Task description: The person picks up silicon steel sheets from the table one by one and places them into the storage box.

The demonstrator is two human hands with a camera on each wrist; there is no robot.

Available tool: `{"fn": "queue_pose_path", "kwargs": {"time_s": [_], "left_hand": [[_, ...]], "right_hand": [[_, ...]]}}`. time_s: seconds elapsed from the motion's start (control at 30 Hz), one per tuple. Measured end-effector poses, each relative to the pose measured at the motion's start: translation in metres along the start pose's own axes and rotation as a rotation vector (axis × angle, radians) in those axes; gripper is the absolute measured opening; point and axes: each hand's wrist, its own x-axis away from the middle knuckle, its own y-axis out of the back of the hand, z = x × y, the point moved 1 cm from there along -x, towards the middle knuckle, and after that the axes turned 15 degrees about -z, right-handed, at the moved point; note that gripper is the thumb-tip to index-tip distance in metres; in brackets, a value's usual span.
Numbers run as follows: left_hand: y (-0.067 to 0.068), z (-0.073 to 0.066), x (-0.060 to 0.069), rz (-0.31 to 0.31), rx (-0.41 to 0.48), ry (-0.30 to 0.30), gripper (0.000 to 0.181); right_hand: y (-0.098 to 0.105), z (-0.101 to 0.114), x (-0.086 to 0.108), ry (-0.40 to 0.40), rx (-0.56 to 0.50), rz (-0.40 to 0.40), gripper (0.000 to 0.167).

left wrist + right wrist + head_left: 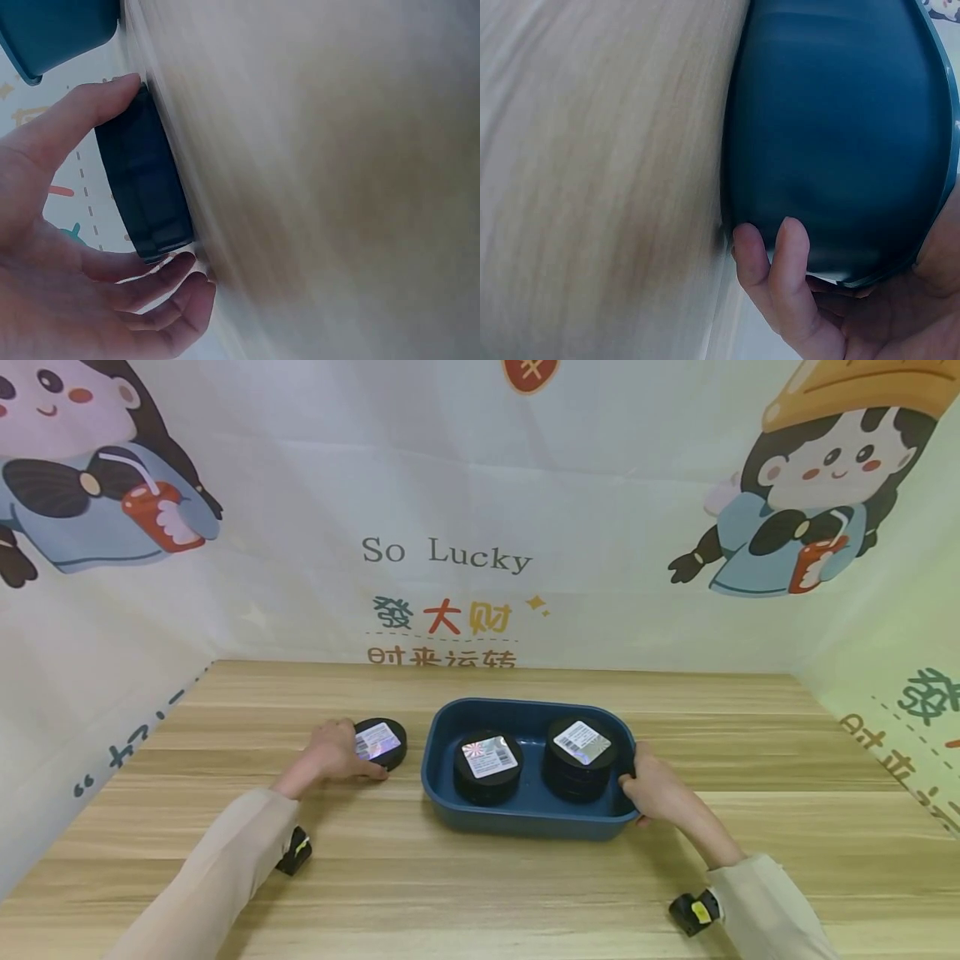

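Observation:
My left hand [337,752] grips a flat round black container [381,742] with a shiny white label on top, left of the blue bin. In the left wrist view the thumb lies at one side of the black container [144,176] and the fingers at the other; it sits on the table. My right hand [656,783] holds the right end of the blue bin [517,822], thumb over the rim and fingers against the outer wall. Inside the bin stand a labelled black container [487,764] on the left and a taller black stack [579,756] on the right.
The wood-grain table [465,902] runs back to a white printed cloth [450,468] with cartoon figures and lettering. The cloth also rises at both sides. Small black devices are strapped at both sleeves [225,860].

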Motion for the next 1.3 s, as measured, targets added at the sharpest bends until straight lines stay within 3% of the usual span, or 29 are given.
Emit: {"fn": "queue_pose_path", "kwargs": {"time_s": [0.37, 0.67, 0.9, 1.1, 1.3], "left_hand": [[0.001, 0.001, 0.003, -0.062, 0.188, 0.038, 0.076], [0.004, 0.002, 0.003, -0.101, 0.205, 0.033, 0.082], [0.006, 0.004, 0.008, -0.189, 0.265, 0.014, 0.082], [0.009, 0.007, 0.012, -0.247, 0.318, 0.036, 0.081], [0.016, 0.003, 0.014, -0.265, 0.373, 0.052, 0.087]], "right_hand": [[0.0, 0.0, 0.0, 0.002, 0.004, 0.0, 0.037], [0.0, 0.001, 0.0, 0.007, 0.008, 0.002, 0.037], [0.0, 0.001, 0.0, 0.0, 0.01, 0.005, 0.035], [0.0, 0.001, 0.001, 0.002, 0.008, 0.008, 0.036], [0.0, 0.001, 0.001, 0.023, 0.012, -0.002, 0.036]]}}
